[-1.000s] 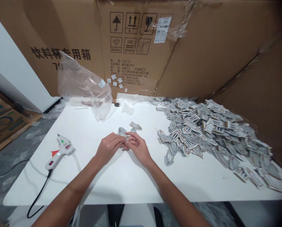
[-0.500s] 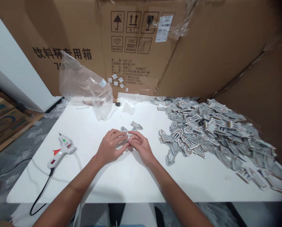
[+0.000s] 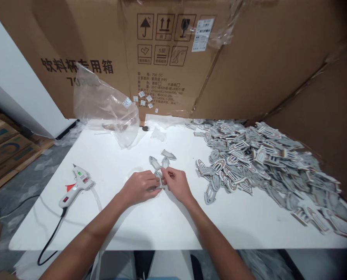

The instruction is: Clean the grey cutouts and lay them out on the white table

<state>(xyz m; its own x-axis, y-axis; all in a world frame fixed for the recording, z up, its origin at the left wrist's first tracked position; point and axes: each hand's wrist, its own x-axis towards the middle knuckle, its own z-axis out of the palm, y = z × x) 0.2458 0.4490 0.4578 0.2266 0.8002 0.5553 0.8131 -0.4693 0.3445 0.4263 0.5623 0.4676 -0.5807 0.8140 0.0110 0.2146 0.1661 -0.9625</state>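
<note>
Seen from the head camera, a large brown corrugated cardboard carton (image 3: pixel 173 58) stands behind the worktop, printed in black with the Chinese words 饮料杯专用箱, "700 CC", the mark 5层, and a row of handling symbols: umbrella, upward arrows and wine glass. A white barcode sticker (image 3: pixel 202 35) sits at its upper right, and small white paper labels (image 3: pixel 142 94) are stuck beneath the printed specifications.

The left hand (image 3: pixel 140 188) and right hand (image 3: pixel 176 184) meet at the middle of the white worktop (image 3: pixel 173 225). Both are closed around a small grey-and-white die-cut cardboard piece (image 3: pixel 159 181), pinching it between their fingers, so that piece sits between the hands, just above the worktop.

Three similar pointed grey cardboard pieces (image 3: pixel 155 162) lie loose just beyond the fingertips. To the right of the right hand spreads a large heap of grey cardboard pieces (image 3: pixel 257 155), many edged with brown and white arched patterns.

Well left of the left hand lies a white hot-glue gun (image 3: pixel 79 184) with an orange-red tab, a green panel and a black cord (image 3: pixel 51 237). A crumpled clear plastic bag (image 3: pixel 105 109) slumps against the carton, beyond the hands and to the left, with a white label on it.
</note>
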